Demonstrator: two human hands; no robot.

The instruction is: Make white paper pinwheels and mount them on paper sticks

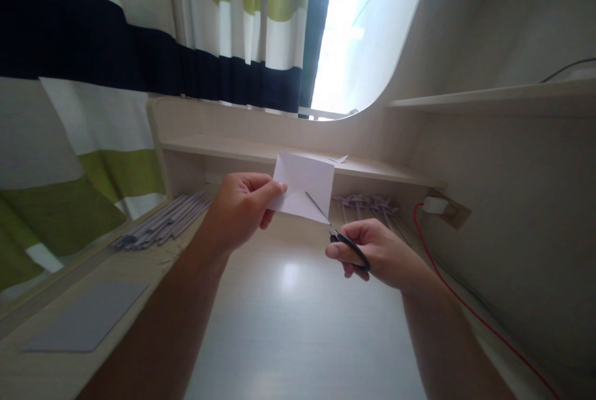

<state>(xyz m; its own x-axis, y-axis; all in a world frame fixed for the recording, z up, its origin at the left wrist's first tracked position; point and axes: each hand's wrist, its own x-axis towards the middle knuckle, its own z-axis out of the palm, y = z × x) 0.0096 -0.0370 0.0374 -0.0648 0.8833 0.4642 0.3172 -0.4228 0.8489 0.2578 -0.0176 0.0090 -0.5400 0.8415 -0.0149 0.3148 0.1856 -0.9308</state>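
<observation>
A light wooden desk fills the lower part of the view, with one low shelf running along its back and a striped curtain in navy, green and white hanging behind it. A grey sheet lies flat on the desk at the left, and beyond it lies a sheaf of long grey paper strips, too many and too close together to count. Under the shelf at the right sits a cluster of small paper pinwheels on sticks; their number cannot be told. One red cable runs from a white plug in the right wall down along the desk edge.

Two hands are raised above the desk, near each other. The left hand is mostly closed, thumb and fingers pinching the left edge of one white square of paper, which is held up in the air in front of the shelf, creased and slightly tilted. The right hand is curled around the black handles of one pair of scissors. The scissors' long axis runs diagonally, blades pointing up and to the left, and the blades reach into the paper from its lower right corner toward its middle. One small scrap of white paper lies on the shelf just above.
</observation>
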